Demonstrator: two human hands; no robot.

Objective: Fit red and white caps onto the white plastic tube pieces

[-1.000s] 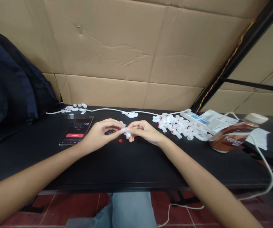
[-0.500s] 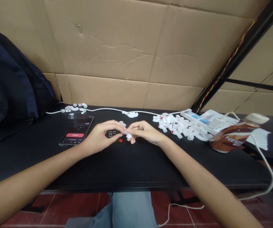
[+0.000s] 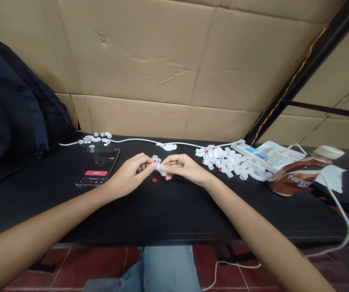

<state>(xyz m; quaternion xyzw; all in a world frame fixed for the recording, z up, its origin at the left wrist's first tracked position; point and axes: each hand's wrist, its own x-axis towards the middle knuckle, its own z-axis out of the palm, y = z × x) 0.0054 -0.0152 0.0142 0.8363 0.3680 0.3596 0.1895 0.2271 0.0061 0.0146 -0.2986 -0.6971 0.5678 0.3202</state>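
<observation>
Over the middle of the black table, both hands meet at a small translucent white plastic fitting (image 3: 161,171). My left hand (image 3: 133,174) pinches its left end between thumb and fingertips. From the other side, my right hand (image 3: 185,169) grips it with thumb and bent fingers, which cover part of it. A small red disc (image 3: 154,180) lies on the table just below the fingertips. Right behind the hands sit small clear white pieces (image 3: 155,158). Fine details of the held fitting are too small to make out.
A large pile of white plastic fittings (image 3: 232,162), some with red parts, lies to the right. Beyond it stand a Nescafe bottle (image 3: 298,174) and a white-blue box (image 3: 259,154). A phone (image 3: 98,168), a white cable (image 3: 131,140) and a dark backpack (image 3: 19,101) occupy the left and back.
My left fingers have closed further over the fitting, and the thumb has tilted up. The small metal rings seen beside the left hand are now hidden by it. My right hand has barely moved.
</observation>
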